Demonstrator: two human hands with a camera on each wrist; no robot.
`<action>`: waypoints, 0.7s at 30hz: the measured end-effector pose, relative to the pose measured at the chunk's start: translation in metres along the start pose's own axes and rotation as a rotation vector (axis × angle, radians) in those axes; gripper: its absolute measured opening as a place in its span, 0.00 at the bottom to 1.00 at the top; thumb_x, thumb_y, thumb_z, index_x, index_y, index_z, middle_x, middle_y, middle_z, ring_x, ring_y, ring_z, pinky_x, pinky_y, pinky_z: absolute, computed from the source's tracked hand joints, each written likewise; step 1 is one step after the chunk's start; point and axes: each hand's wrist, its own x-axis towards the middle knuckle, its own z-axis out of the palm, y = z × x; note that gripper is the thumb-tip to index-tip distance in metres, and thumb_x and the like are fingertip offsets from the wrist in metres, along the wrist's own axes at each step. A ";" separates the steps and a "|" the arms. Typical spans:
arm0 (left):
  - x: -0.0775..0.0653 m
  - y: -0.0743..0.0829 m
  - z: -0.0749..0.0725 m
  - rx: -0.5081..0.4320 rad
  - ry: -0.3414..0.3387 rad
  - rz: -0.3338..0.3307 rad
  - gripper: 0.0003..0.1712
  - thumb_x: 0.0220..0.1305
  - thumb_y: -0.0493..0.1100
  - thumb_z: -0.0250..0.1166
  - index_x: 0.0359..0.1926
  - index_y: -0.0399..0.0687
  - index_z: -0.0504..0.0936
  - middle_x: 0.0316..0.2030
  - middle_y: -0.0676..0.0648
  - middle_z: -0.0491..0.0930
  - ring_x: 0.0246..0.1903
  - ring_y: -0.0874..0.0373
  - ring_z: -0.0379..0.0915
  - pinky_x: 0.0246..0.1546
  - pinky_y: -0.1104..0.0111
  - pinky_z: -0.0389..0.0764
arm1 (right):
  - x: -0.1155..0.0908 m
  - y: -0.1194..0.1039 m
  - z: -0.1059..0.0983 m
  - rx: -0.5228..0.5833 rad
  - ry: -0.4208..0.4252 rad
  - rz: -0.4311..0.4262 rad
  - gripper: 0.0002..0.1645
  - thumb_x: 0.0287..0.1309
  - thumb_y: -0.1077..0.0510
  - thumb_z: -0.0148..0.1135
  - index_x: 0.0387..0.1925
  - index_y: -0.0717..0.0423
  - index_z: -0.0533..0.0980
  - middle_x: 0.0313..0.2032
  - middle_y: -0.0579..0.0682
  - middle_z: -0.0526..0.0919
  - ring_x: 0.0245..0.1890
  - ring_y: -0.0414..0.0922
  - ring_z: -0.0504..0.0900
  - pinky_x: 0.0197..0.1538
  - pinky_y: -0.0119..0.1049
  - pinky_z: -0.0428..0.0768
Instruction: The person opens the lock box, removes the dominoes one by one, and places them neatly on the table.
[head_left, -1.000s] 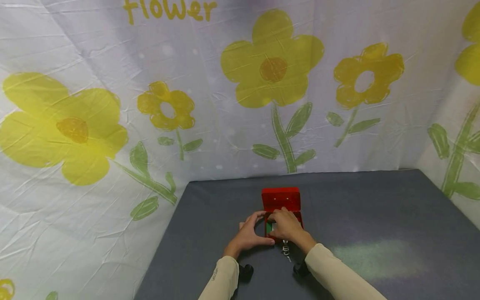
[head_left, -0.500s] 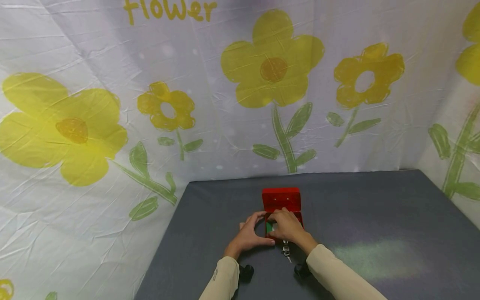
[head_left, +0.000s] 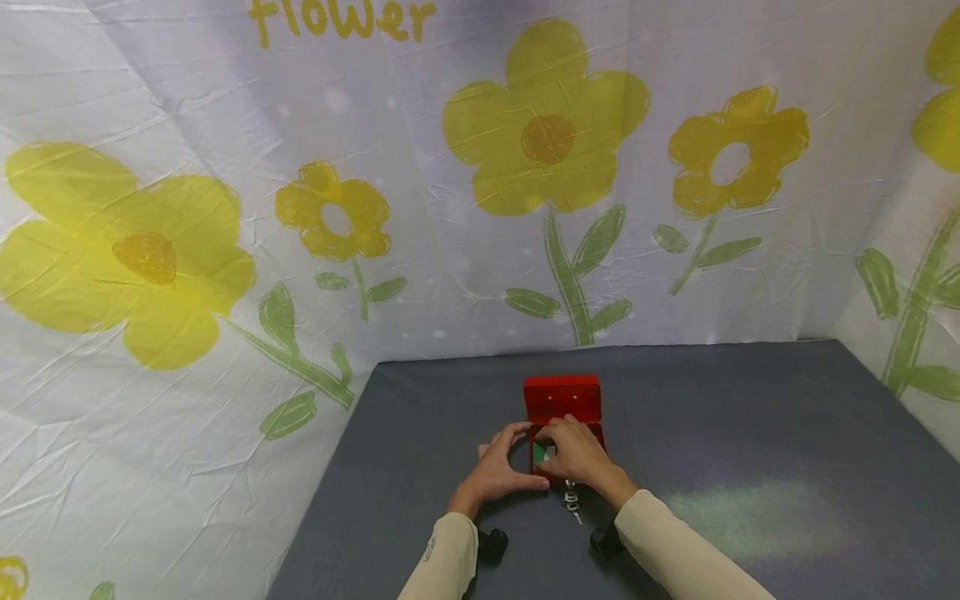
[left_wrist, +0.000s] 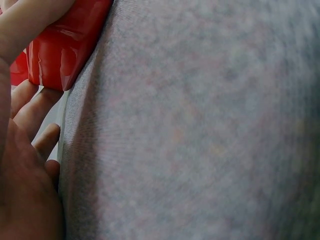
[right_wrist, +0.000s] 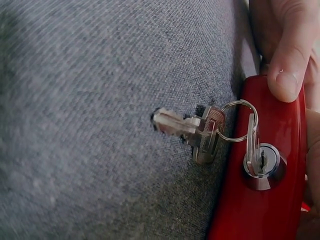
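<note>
A small red cash box (head_left: 562,398) stands on the table with its lid raised. My left hand (head_left: 498,473) grips its left end, fingers at the far corner and thumb on the front; the left wrist view shows fingertips under its shiny red wall (left_wrist: 47,57). Into the box reaches my right hand (head_left: 576,454), fingers bent, beside a green and white thing (head_left: 539,452) inside. Whether the right fingers hold it is hidden. One key (right_wrist: 253,145) sits in the front lock (right_wrist: 267,159); on the same ring (right_wrist: 239,105) a second key (right_wrist: 190,127) hangs out over the table.
The grey cloth-covered table (head_left: 712,417) extends on both sides of the box. Behind it hangs a white sheet (head_left: 450,275) printed with yellow flowers. A dark wrist-worn device (head_left: 492,546) shows beside the left sleeve and another (head_left: 604,542) beside the right.
</note>
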 end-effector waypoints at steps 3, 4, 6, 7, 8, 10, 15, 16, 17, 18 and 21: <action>-0.001 0.002 -0.001 -0.005 0.001 0.006 0.54 0.46 0.59 0.82 0.72 0.68 0.65 0.71 0.54 0.70 0.66 0.48 0.55 0.58 0.51 0.63 | -0.001 -0.001 -0.002 0.008 -0.012 0.013 0.24 0.43 0.51 0.82 0.44 0.56 0.87 0.40 0.49 0.88 0.37 0.45 0.74 0.45 0.45 0.75; -0.001 0.002 -0.001 -0.007 0.001 0.011 0.54 0.46 0.59 0.82 0.73 0.67 0.65 0.71 0.53 0.71 0.66 0.47 0.55 0.59 0.50 0.62 | -0.002 -0.002 -0.003 0.012 -0.015 0.019 0.24 0.44 0.51 0.82 0.44 0.56 0.87 0.41 0.50 0.88 0.38 0.45 0.74 0.45 0.46 0.76; -0.001 0.002 -0.001 -0.012 0.000 0.018 0.54 0.46 0.59 0.82 0.73 0.65 0.65 0.71 0.52 0.71 0.67 0.47 0.55 0.60 0.49 0.62 | -0.002 -0.002 -0.003 0.018 -0.015 0.023 0.24 0.44 0.51 0.82 0.44 0.56 0.87 0.41 0.50 0.87 0.38 0.45 0.75 0.46 0.47 0.76; -0.001 0.002 -0.001 -0.011 0.001 0.022 0.54 0.46 0.59 0.82 0.73 0.64 0.65 0.71 0.52 0.71 0.68 0.46 0.55 0.60 0.49 0.61 | -0.002 -0.001 -0.003 0.019 -0.013 0.023 0.24 0.44 0.51 0.82 0.44 0.55 0.87 0.41 0.49 0.87 0.38 0.45 0.74 0.46 0.47 0.76; -0.001 0.002 -0.001 -0.011 0.002 0.023 0.54 0.46 0.58 0.82 0.73 0.64 0.65 0.71 0.52 0.71 0.68 0.46 0.55 0.60 0.48 0.61 | -0.003 -0.001 -0.004 0.020 -0.012 0.023 0.24 0.44 0.51 0.82 0.44 0.55 0.87 0.41 0.49 0.87 0.38 0.45 0.74 0.46 0.47 0.75; -0.001 0.001 0.000 -0.011 0.001 0.014 0.55 0.46 0.59 0.82 0.73 0.64 0.65 0.72 0.52 0.71 0.68 0.46 0.55 0.60 0.48 0.62 | -0.003 -0.001 -0.004 0.026 -0.011 0.026 0.23 0.44 0.51 0.82 0.44 0.55 0.87 0.41 0.49 0.87 0.38 0.44 0.74 0.46 0.47 0.75; 0.000 0.001 0.000 -0.002 0.006 0.003 0.54 0.45 0.59 0.83 0.72 0.66 0.65 0.72 0.51 0.71 0.65 0.45 0.55 0.58 0.48 0.65 | -0.004 0.000 -0.004 0.035 -0.010 0.035 0.24 0.43 0.51 0.82 0.43 0.55 0.87 0.40 0.49 0.87 0.37 0.43 0.72 0.45 0.46 0.74; -0.001 0.001 0.000 -0.002 0.007 0.003 0.54 0.45 0.58 0.83 0.72 0.65 0.66 0.71 0.51 0.71 0.65 0.45 0.55 0.58 0.48 0.65 | -0.004 0.000 -0.005 0.034 -0.009 0.036 0.24 0.43 0.51 0.83 0.43 0.55 0.87 0.40 0.48 0.87 0.37 0.43 0.72 0.45 0.46 0.74; -0.001 0.001 0.000 -0.003 0.008 0.006 0.54 0.45 0.58 0.83 0.72 0.65 0.66 0.71 0.51 0.71 0.65 0.45 0.55 0.58 0.48 0.64 | -0.004 0.001 -0.005 0.032 -0.009 0.037 0.24 0.43 0.51 0.83 0.43 0.55 0.86 0.40 0.48 0.87 0.37 0.43 0.72 0.45 0.46 0.73; -0.001 0.002 0.000 -0.003 0.007 0.004 0.55 0.45 0.59 0.83 0.72 0.65 0.65 0.71 0.52 0.71 0.66 0.46 0.55 0.58 0.49 0.63 | -0.005 0.001 -0.005 0.031 -0.008 0.037 0.24 0.43 0.51 0.83 0.43 0.54 0.86 0.40 0.48 0.87 0.37 0.43 0.72 0.45 0.46 0.73; -0.001 0.002 0.000 -0.004 0.005 0.004 0.55 0.46 0.59 0.83 0.73 0.64 0.65 0.71 0.52 0.71 0.67 0.46 0.56 0.59 0.49 0.62 | -0.005 0.002 -0.005 0.023 -0.006 0.040 0.24 0.43 0.50 0.83 0.43 0.54 0.86 0.40 0.47 0.87 0.38 0.43 0.73 0.47 0.47 0.74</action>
